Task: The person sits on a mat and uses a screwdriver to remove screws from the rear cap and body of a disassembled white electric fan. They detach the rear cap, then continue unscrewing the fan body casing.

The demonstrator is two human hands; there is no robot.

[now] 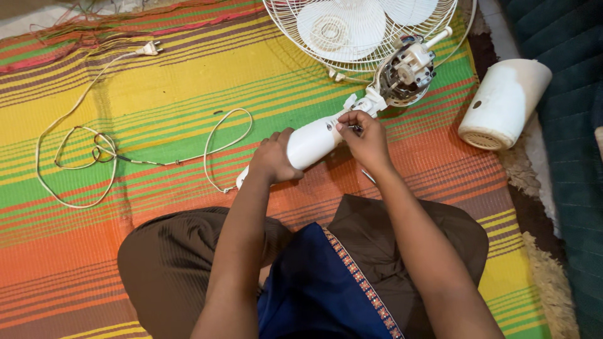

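White plastic fan neck tube point(312, 142) lies mid-mat on striped woven mat point(157, 81), bare motor point(407, 70) toward far edge. My left hand point(273, 157) wraps tube; right hand point(365, 139) pinches small metal tool at joint, too small to identify. I'd keep tube steady, tool square.

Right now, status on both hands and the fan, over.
Left hand grips white fan neck. Right hand fingers pinched at its upper end, below bare motor. Power cord loose on mat, clear.

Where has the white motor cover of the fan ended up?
The white motor cover lies on its side at the right edge of the striped mat, right of the bare fan motor and clear of both hands.
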